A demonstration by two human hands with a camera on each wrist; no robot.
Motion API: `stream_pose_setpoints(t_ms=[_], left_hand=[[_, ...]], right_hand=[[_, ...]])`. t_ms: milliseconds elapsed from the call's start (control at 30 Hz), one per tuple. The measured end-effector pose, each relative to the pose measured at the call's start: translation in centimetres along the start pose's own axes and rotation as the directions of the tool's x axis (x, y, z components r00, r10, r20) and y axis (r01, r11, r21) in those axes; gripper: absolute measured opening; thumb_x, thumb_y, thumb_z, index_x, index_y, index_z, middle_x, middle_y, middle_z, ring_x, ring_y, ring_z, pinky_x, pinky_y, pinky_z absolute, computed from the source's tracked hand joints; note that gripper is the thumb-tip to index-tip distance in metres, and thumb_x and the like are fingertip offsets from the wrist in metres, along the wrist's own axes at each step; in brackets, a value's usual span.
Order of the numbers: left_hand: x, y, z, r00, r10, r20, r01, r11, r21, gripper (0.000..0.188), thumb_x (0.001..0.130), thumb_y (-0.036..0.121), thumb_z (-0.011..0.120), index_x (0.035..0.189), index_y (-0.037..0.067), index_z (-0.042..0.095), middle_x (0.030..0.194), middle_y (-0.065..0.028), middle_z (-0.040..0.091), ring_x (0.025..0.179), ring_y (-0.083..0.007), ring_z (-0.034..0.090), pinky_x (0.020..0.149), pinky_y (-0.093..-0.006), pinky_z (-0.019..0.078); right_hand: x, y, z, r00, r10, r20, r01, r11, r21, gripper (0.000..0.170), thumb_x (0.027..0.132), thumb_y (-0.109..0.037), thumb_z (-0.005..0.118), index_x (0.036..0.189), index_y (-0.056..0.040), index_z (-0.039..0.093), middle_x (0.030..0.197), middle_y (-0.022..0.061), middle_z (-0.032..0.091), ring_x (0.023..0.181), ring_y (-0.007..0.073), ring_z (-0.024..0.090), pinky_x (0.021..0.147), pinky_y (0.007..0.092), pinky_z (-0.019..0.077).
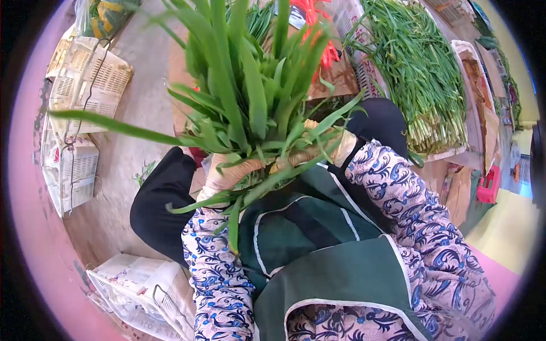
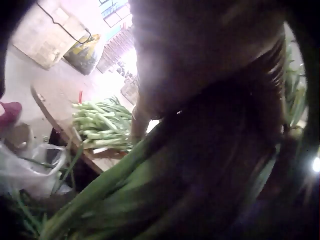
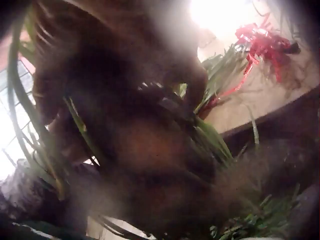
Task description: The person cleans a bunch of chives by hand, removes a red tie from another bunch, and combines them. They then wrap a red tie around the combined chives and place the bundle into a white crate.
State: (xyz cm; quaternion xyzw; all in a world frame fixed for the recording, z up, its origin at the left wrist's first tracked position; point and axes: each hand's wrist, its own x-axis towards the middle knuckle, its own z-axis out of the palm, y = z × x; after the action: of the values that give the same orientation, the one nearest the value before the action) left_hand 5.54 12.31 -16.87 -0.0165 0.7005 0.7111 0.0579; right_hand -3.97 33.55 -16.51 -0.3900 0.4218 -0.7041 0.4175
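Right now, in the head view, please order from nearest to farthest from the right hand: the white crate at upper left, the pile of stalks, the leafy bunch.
1. Leafy bunch: in the grip of the right hand.
2. Pile of stalks: off to the right.
3. White crate: far over on the left.

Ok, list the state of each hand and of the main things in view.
Left hand: grips the leafy bunch.
Right hand: grips the same bunch.
Leafy bunch: held up, leaves splayed.
Greens at right: heaped, stalk ends toward the person.
Stalks on the board: piled together; whether tied, unclear.
Red ribbons: loosely tangled.
Green apron: worn.
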Motion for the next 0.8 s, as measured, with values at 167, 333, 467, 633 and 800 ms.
stream_pose_setpoints(t_ms=[167, 333, 467, 633, 800], left_hand=[[0.0, -17.1, -4.7, 0.984, -0.165, 0.069, 0.179, 0.89, -0.419, 0.059, 0.074, 0.008, 0.081, 0.126, 0.006, 0.053, 0.12, -0.0079, 0.062, 0.106, -0.0221, 0.059, 0.094, -0.0372, 0.0479], [-0.6, -16.6, -5.4, 0.969, 0.237, 0.076, -0.248, 0.948, 0.202, 0.055, 0.073, -0.001, 0.077, 0.122, 0.006, 0.055, 0.116, -0.0081, 0.063, 0.105, -0.0218, 0.059, 0.091, -0.0368, 0.0493], [0.2, -12.0, -2.5, 1.0, -0.008, 0.022, 0.004, 0.99, 0.138, 0.056, 0.07, 0.001, 0.078, 0.122, 0.005, 0.057, 0.116, -0.0106, 0.064, 0.106, -0.0221, 0.06, 0.089, -0.0369, 0.05], [-0.4, -6.7, -2.7, 0.989, 0.087, 0.118, -0.121, 0.939, 0.321, 0.061, 0.07, 0.01, 0.083, 0.124, 0.004, 0.056, 0.117, -0.0099, 0.064, 0.107, -0.0195, 0.06, 0.093, -0.0366, 0.0492], [-0.6, -5.7, -2.5, 0.991, -0.079, 0.112, 0.115, 0.922, -0.371, 0.076, 0.072, 0.008, 0.082, 0.136, 0.008, 0.042, 0.121, -0.0095, 0.061, 0.111, -0.0211, 0.059, 0.093, -0.037, 0.0508]], right_hand=[[0.8, 3.7, -1.7, 0.996, 0.082, 0.021, -0.048, 0.749, -0.66, 0.065, 0.075, -0.011, 0.08, 0.133, -0.0066, 0.049, 0.129, 0.0097, 0.058, 0.119, 0.0229, 0.054, 0.103, 0.0379, 0.043], [1.0, 6.9, -3.0, 0.928, 0.313, -0.202, -0.364, 0.645, -0.672, 0.109, 0.047, -0.063, 0.085, 0.137, -0.0132, 0.049, 0.137, 0.0223, 0.043, 0.124, 0.041, 0.042, 0.102, 0.0487, 0.0362], [2.1, 7.4, -3.4, 0.931, 0.341, -0.126, -0.319, 0.601, -0.733, 0.116, 0.049, -0.062, 0.084, 0.141, -0.0066, 0.039, 0.133, 0.0274, 0.045, 0.12, 0.0405, 0.045, 0.102, 0.0457, 0.0375], [2.2, 7.0, -2.6, 0.99, 0.113, -0.09, -0.144, 0.776, -0.614, 0.102, 0.064, -0.031, 0.085, 0.147, -0.0099, 0.03, 0.138, 0.0119, 0.049, 0.123, 0.0262, 0.049, 0.106, 0.0408, 0.0372], [4.0, 2.2, -0.4, 0.929, 0.371, 0.0, -0.33, 0.825, 0.458, 0.084, 0.084, -0.008, 0.072, 0.151, -0.0125, 0.021, 0.145, 0.0063, 0.043, 0.122, 0.018, 0.05, 0.105, 0.0364, 0.0419]])
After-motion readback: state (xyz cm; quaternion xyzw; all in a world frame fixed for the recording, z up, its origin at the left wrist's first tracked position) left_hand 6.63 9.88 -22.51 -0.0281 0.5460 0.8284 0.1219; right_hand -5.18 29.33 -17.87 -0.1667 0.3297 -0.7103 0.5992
